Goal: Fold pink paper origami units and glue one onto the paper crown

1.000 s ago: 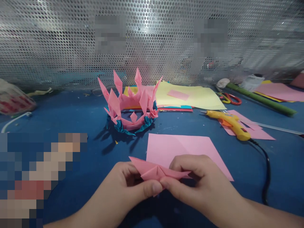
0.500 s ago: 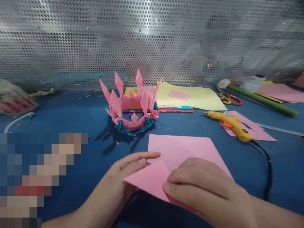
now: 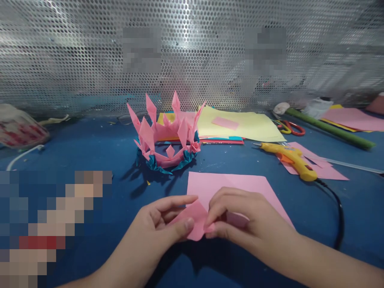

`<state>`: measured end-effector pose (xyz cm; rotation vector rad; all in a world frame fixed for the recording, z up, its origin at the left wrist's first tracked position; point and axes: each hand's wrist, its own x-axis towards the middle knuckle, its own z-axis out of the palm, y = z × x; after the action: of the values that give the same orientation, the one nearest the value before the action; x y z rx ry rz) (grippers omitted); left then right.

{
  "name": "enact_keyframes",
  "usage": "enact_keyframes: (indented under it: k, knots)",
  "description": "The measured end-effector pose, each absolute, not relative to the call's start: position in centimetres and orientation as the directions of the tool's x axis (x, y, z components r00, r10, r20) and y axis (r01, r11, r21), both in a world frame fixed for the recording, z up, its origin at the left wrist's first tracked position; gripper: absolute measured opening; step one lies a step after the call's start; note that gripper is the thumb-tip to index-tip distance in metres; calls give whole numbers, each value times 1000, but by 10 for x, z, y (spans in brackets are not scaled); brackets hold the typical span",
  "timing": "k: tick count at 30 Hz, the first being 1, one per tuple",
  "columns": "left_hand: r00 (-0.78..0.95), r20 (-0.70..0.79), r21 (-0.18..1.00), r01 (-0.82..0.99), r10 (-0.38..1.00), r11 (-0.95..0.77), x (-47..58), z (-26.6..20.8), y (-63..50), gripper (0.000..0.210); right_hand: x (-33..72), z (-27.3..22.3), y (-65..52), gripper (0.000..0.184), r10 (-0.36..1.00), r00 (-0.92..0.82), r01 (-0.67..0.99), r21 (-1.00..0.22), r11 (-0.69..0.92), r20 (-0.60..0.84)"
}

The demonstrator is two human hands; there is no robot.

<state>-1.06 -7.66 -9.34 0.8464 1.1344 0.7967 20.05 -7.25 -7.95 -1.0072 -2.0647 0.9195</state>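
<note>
A small piece of pink paper is held between both hands, bent near its right side. My left hand grips it with the thumb on top and the fingers behind. My right hand pinches its right edge between thumb and fingertips. Beneath the hands, flat on the blue table, lies a larger pink sheet. Beyond them stands a pink paper crown with pointed diamond tips, blue paper leaves round its base and a small pink rose on its right.
A yellow glue gun rests on pink scraps at the right, its black cord trailing forward. Behind are stacked coloured papers, scissors and a green stick. A blurred-out shape fills the lower left.
The pink piece has gone from a broad, flat triangle to a bent, smaller-looking shape. My left thumb now presses on top, and my right fingers have closed into a pinch.
</note>
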Motion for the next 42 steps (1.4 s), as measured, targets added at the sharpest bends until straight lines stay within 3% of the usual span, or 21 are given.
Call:
enact_keyframes:
  k: [3,5,9,15,20,24,29,33,42]
  knots:
    - [247,-414,886,-112,876,450,-10,-89,-76,32,194,-78,-74,19,921,-387,370,-909,191,36]
    - [274,-388,895,-117,880,431,-9,-87,-76,24,191,-77,-75,15,942,-336,333,-938,99,-20]
    - [343,-314,914,-145,885,380,-8,-88,-76,18,189,-77,-77,9,952,-303,319,-946,51,-51]
    - [353,-333,897,-167,874,409,-7,-91,-77,24,188,-77,-82,12,942,-326,252,-968,8,-77]
    - [281,-314,925,-124,907,359,-5,-90,-76,25,187,-77,-86,21,934,-349,174,-985,-12,-73]
    - [245,-309,927,-136,919,348,-6,-90,-75,28,185,-78,-87,37,920,-361,192,-978,-85,-151]
    - [308,-326,885,-234,894,404,-6,-91,-77,38,183,-80,-85,33,906,-367,126,-977,-175,-209]
    - [340,-288,890,-250,895,381,-8,-93,-78,35,185,-78,-86,24,944,-271,142,-978,-153,-187]
    - [322,-312,913,-159,894,376,-7,-95,-80,14,190,-74,-87,23,963,-269,298,-952,73,-10]
